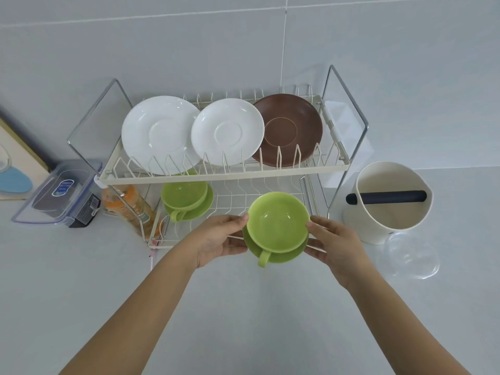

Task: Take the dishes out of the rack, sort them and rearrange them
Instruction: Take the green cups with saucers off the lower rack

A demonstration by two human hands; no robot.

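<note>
A two-tier wire dish rack stands against the wall. Its top tier holds two white saucers and a brown saucer, all leaning. On the lower tier at the left sits a green cup on a green saucer. A second green cup rests on its green saucer at the rack's front right edge. My left hand grips the left side of that saucer and my right hand grips the right side.
A cream tub with a dark bar across it stands right of the rack, a clear plastic lid in front of it. Left of the rack are an orange bottle and a clear lidded box. The grey counter extends toward me.
</note>
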